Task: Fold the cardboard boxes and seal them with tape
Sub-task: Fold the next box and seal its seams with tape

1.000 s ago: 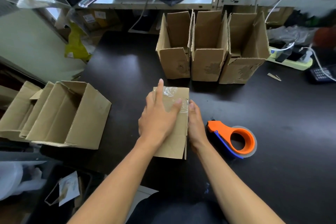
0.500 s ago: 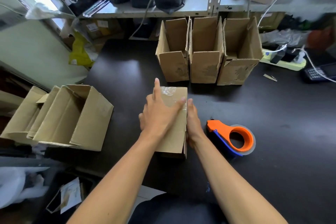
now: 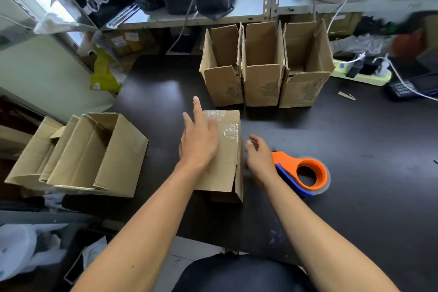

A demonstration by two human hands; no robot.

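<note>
Head view: my two bare arms reach over a dark glossy table [image 3: 355, 149].
Taped box: small brown cardboard box [image 3: 227, 161] lying on its side mid-table, clear tape [image 3: 228, 129] crinkled over its far end.
Left hand: my left hand [image 3: 199, 142] lies flat on top of the taped box, fingers straight and spread, gripping nothing.
Right hand: my right hand [image 3: 259, 157] is just right of the taped box, off the cardboard, fingers loosely curled, holding nothing.
Tape dispenser: orange plastic tape dispenser with a blue blade guard [image 3: 302, 174], on the table just right of my right hand; contact unclear.
Upright boxes: three open brown cardboard boxes [image 3: 263, 83] stand in a row behind the taped box.
Side boxes: open brown cardboard boxes on their sides [image 3: 94, 156], left of the taped box.
</note>
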